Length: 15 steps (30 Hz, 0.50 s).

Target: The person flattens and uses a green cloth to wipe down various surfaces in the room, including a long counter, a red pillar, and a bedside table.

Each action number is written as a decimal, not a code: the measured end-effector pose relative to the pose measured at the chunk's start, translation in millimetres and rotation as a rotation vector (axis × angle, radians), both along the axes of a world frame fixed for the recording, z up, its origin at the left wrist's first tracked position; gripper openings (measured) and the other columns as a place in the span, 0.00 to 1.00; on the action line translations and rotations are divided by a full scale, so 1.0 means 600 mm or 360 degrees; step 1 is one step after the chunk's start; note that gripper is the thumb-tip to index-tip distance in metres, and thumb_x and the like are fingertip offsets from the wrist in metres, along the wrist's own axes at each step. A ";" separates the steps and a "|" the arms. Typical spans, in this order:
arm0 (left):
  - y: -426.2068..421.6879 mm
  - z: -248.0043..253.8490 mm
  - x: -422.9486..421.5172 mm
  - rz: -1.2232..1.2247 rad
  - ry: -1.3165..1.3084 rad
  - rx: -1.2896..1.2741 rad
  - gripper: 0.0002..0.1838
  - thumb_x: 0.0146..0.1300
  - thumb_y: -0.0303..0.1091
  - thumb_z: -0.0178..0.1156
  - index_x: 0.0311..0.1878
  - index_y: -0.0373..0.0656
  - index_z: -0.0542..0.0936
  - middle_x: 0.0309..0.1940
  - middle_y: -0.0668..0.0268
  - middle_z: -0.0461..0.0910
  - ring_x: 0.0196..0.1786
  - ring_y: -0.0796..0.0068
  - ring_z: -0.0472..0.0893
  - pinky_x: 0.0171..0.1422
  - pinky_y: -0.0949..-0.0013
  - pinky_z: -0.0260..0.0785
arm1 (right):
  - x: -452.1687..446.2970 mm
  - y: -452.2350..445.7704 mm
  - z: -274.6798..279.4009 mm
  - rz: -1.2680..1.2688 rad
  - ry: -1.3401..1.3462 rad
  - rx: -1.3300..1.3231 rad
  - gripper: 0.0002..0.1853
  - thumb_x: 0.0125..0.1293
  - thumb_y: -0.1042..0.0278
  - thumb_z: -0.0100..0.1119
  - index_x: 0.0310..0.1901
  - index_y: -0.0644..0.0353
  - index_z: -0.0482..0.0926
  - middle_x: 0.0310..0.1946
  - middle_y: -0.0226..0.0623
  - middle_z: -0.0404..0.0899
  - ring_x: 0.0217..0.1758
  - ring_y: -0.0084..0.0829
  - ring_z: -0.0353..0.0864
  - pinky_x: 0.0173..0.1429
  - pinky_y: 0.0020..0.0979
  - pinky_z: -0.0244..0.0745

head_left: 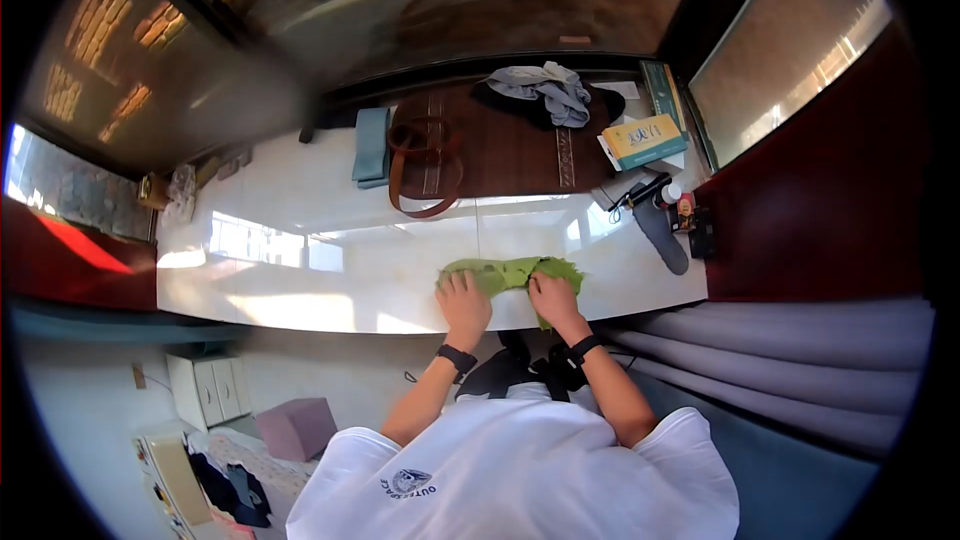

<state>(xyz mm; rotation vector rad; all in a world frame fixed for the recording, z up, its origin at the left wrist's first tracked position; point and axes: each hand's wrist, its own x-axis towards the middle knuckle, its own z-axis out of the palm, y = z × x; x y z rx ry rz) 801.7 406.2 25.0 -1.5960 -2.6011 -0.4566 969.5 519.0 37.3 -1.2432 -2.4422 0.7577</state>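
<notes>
A crumpled green cloth [510, 273] lies on the glossy white ledge [400, 285], close to its front edge. My left hand [463, 305] rests on the cloth's left end, palm down with the fingers spread. At the right end my right hand [556, 302] has its fingers bent together on the cloth, pinching it. Some of the green material hangs toward the front edge beside my right hand. Each wrist wears a black band.
Behind the cloth lie a brown mat [510, 150], a brown strap [425, 208], a blue-grey case [371, 147] and a grey garment [545, 90]. At the right are a yellow-and-teal box [643, 142], a grey insole [660, 237] and a small white bottle [669, 194].
</notes>
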 end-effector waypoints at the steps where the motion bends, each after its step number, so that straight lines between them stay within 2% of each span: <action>1: 0.001 0.000 0.008 0.0044 -0.0028 -0.0055 0.26 0.55 0.36 0.61 0.57 0.37 0.76 0.56 0.44 0.73 0.63 0.37 0.68 0.68 0.37 0.55 | 0.001 0.000 0.000 -0.0031 0.0009 -0.0003 0.11 0.68 0.63 0.53 0.42 0.58 0.82 0.24 0.50 0.81 0.31 0.55 0.81 0.43 0.56 0.75; 4: -0.010 0.003 0.027 0.0078 -0.0096 -0.0160 0.29 0.54 0.38 0.61 0.61 0.37 0.75 0.58 0.42 0.73 0.62 0.39 0.69 0.65 0.41 0.57 | 0.015 -0.010 0.013 -0.0108 -0.0112 -0.0084 0.16 0.66 0.66 0.55 0.54 0.56 0.78 0.28 0.54 0.82 0.35 0.58 0.82 0.42 0.55 0.78; 5: -0.011 0.004 0.031 0.0080 -0.0142 -0.0182 0.30 0.54 0.38 0.61 0.61 0.37 0.75 0.58 0.41 0.73 0.62 0.39 0.69 0.64 0.41 0.58 | 0.022 -0.012 0.016 -0.0115 -0.0112 -0.0101 0.16 0.66 0.66 0.55 0.54 0.56 0.78 0.28 0.54 0.82 0.35 0.58 0.82 0.42 0.55 0.78; 7: -0.013 0.002 0.029 0.0077 -0.0122 -0.0219 0.30 0.55 0.39 0.61 0.62 0.37 0.75 0.59 0.40 0.73 0.62 0.39 0.69 0.63 0.42 0.59 | 0.037 -0.020 0.020 -0.0109 -0.0010 -0.0083 0.19 0.65 0.66 0.55 0.57 0.55 0.77 0.33 0.56 0.83 0.38 0.59 0.82 0.44 0.55 0.78; 8: -0.015 0.000 0.029 0.0078 -0.0102 -0.0235 0.30 0.55 0.39 0.61 0.62 0.37 0.75 0.60 0.39 0.72 0.61 0.39 0.69 0.62 0.42 0.59 | 0.048 -0.022 0.026 -0.0076 -0.0085 -0.0239 0.21 0.65 0.66 0.56 0.61 0.53 0.76 0.38 0.57 0.83 0.39 0.60 0.82 0.44 0.55 0.78; 11: 0.007 0.000 0.026 0.0054 -0.0123 -0.0296 0.29 0.56 0.41 0.60 0.62 0.38 0.75 0.61 0.37 0.72 0.61 0.40 0.70 0.61 0.43 0.60 | 0.070 -0.034 0.009 -0.0033 0.0011 -0.0087 0.23 0.65 0.66 0.55 0.63 0.52 0.75 0.38 0.57 0.83 0.38 0.60 0.82 0.45 0.55 0.78; 15: 0.039 -0.018 0.017 -0.0057 -0.0103 -0.0176 0.28 0.59 0.42 0.59 0.63 0.41 0.76 0.65 0.39 0.69 0.64 0.39 0.68 0.61 0.41 0.59 | 0.084 -0.031 0.014 -0.0152 -0.0114 -0.0212 0.25 0.66 0.63 0.54 0.65 0.52 0.74 0.35 0.58 0.83 0.37 0.62 0.81 0.46 0.55 0.78</action>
